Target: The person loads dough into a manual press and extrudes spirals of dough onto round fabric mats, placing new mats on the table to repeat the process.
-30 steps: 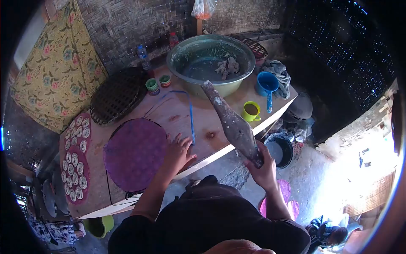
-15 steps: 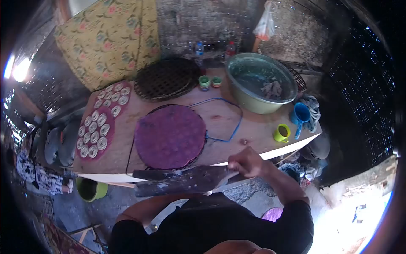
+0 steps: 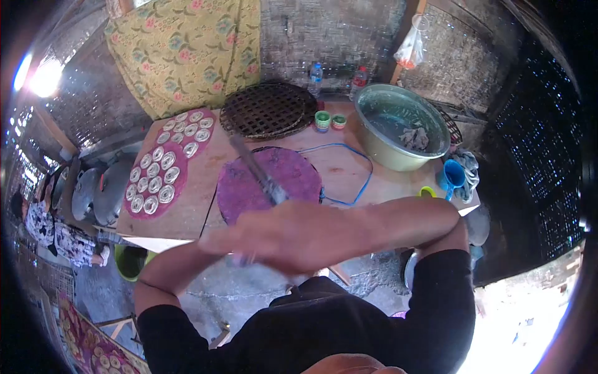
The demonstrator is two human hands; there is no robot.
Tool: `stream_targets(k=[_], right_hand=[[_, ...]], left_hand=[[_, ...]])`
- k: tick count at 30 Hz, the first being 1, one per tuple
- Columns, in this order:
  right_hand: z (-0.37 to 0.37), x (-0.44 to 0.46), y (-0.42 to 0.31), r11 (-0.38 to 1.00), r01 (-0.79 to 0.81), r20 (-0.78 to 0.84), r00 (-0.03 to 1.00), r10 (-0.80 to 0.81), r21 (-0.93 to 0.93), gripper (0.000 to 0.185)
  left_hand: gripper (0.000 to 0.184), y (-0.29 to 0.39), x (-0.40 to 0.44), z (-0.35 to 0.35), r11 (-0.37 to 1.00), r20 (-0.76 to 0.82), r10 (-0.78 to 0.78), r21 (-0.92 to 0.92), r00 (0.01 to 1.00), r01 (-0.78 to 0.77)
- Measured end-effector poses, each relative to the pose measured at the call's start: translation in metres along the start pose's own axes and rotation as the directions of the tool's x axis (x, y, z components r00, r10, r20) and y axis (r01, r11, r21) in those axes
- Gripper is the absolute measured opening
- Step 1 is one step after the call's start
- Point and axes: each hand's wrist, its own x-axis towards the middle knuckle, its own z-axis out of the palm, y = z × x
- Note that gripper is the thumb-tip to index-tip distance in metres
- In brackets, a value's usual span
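Note:
A long dark wooden tool (image 3: 255, 168) with pale smears slants over the round purple sheet (image 3: 286, 165), its lower end running behind my hands. My right hand (image 3: 293, 237) is across the front of my body over the tool's lower end; motion smears its fingers. Behind and left of it, my left hand (image 3: 218, 240) is mostly covered, so its fingers cannot be made out. The purple sheet lies on a dark round rack on the table (image 3: 193, 218). To its left, several pale coils (image 3: 167, 160) sit on purple rounds.
Dark woven trays (image 3: 268, 109), small stacked cups (image 3: 322, 121), bottles (image 3: 316, 78) and a large green basin (image 3: 398, 156) line the table's back. At right are a blue dipper (image 3: 451, 174) and a yellow-green cup (image 3: 427, 192). A person (image 3: 62, 234) is at far left.
The view has swung, shifting the table rightward. The tool has gone from lying crosswise before my body to slanting up over the purple sheet. My right hand has moved left, across my left hand.

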Motion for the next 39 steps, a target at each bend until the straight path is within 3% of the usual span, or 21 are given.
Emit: stream_targets(k=[2, 8, 9, 12, 14, 17, 18, 21, 23, 24, 25, 27, 29, 30, 31, 32, 33, 34, 35, 36, 39], right_hand=[[-0.015, -0.007, 0.007, 0.909, -0.340, -0.122, 0.919, 0.376, 0.240, 0.040], [-0.071, -0.062, 0.040, 0.893, -0.434, -0.714, 0.586, 0.382, 0.121, 0.029], [-0.087, -0.080, 0.036, 0.847, -0.481, -0.765, 0.450, 0.460, 0.226, 0.028], [-0.145, -0.169, 0.047, 0.890, -0.286, -0.920, 0.062, 0.388, 0.356, 0.032], [-0.161, -0.210, 0.061, 0.947, -0.113, -0.953, -0.031, 0.301, 0.302, 0.031], [-0.171, -0.253, 0.101, 0.980, 0.168, -0.861, -0.476, 0.180, 0.112, 0.013], [-0.165, -0.282, 0.135, 0.973, 0.203, -0.891, -0.415, 0.186, 0.108, 0.007], [-0.119, -0.245, 0.173, 0.829, 0.418, -0.778, -0.346, 0.525, 0.373, 0.006], [-0.102, -0.254, 0.175, 0.718, 0.491, -0.691, -0.280, 0.666, 0.493, 0.008], [-0.099, -0.269, 0.173, 0.549, 0.331, -0.559, -0.073, 0.826, 0.768, 0.012], [-0.100, -0.286, 0.173, 0.322, 0.101, -0.331, 0.093, 0.939, 0.941, 0.017], [-0.146, -0.351, 0.193, 0.559, -0.568, -0.542, 0.222, 0.810, 0.604, 0.016], [-0.190, -0.391, 0.199, 0.287, -0.957, -0.678, 0.176, 0.713, 0.053, 0.014], [-0.202, -0.410, 0.211, 0.283, -0.957, -0.669, 0.171, 0.723, 0.061, 0.014], [-0.207, -0.429, 0.228, 0.167, -0.984, -0.450, 0.179, 0.875, -0.068, 0.014], [-0.204, -0.446, 0.243, 0.087, -0.971, -0.204, 0.133, 0.970, -0.221, 0.016], [-0.188, -0.467, 0.264, 0.086, -0.972, -0.194, 0.130, 0.972, -0.218, 0.016], [-0.165, -0.490, 0.287, 0.163, -0.910, -0.110, 0.220, 0.969, -0.381, 0.016], [-0.148, -0.504, 0.302, 0.245, -0.815, -0.011, 0.295, 0.955, -0.525, 0.017], [-0.139, -0.504, 0.309, 0.249, -0.815, -0.004, 0.295, 0.956, -0.523, 0.017], [-0.120, -0.490, 0.327, 0.288, -0.699, 0.380, 0.024, 0.924, -0.654, 0.018]], left_hand=[[0.020, 0.005, 0.000, -0.007, 0.998, -0.016, -0.034, 0.049, 0.999, 0.035], [0.016, 0.028, 0.006, -0.032, 0.894, -0.183, -0.431, 0.047, 0.884, 0.445], [0.018, -0.026, -0.010, -0.014, 0.960, -0.533, 0.020, -0.228, 0.846, -0.165], [0.023, -0.074, 0.030, -0.029, 0.970, -0.594, -0.127, 0.095, 0.794, 0.226], [0.023, -0.100, 0.049, -0.019, 0.771, -0.587, -0.545, -0.631, 0.599, 0.083], [0.034, -0.056, 0.144, -0.013, 0.660, -0.780, -0.263, -0.575, 0.568, -0.484], [0.045, -0.053, 0.171, -0.016, 0.563, -0.852, -0.045, -0.454, 0.522, -0.691], [0.042, -0.050, 0.225, -0.036, 0.798, -0.962, 0.106, -0.068, 0.252, -0.598], [0.030, -0.039, 0.209, -0.057, 0.635, -0.983, -0.142, -0.184, 0.121, -0.751], [0.030, -0.044, 0.184, -0.069, 0.602, -0.977, -0.078, -0.204, 0.197, -0.772], [0.030, -0.020, 0.183, -0.079, 0.808, -0.991, -0.072, 0.008, -0.112, -0.589], [0.037, -0.059, 0.120, -0.092, 0.731, -1.000, -0.020, -0.008, -0.010, -0.682], [0.046, -0.068, 0.084, -0.102, 0.913, -0.983, 0.033, 0.103, -0.179, -0.394], [0.046, -0.079, 0.059, -0.104, 0.887, -0.989, 0.122, 0.147, -0.085, -0.437], [0.045, -0.070, 0.054, -0.099, 0.944, -0.962, -0.016, 0.075, -0.271, -0.321], [0.043, -0.076, 0.029, -0.097, 0.937, -0.984, 0.122, 0.157, -0.130, -0.313], [0.039, -0.069, 0.031, -0.093, 0.991, -0.910, 0.042, 0.091, -0.413, -0.099], [0.040, -0.071, 0.011, -0.086, 0.965, -0.955, 0.143, 0.193, -0.259, -0.180], [0.043, -0.073, -0.002, -0.083, 0.995, -0.890, 0.095, 0.096, -0.446, 0.021], [0.046, -0.074, -0.016, -0.076, 0.987, -0.902, 0.151, 0.157, -0.405, 0.019], [0.040, -0.064, -0.052, -0.055, 0.996, -0.852, 0.083, 0.051, -0.517, 0.076]])
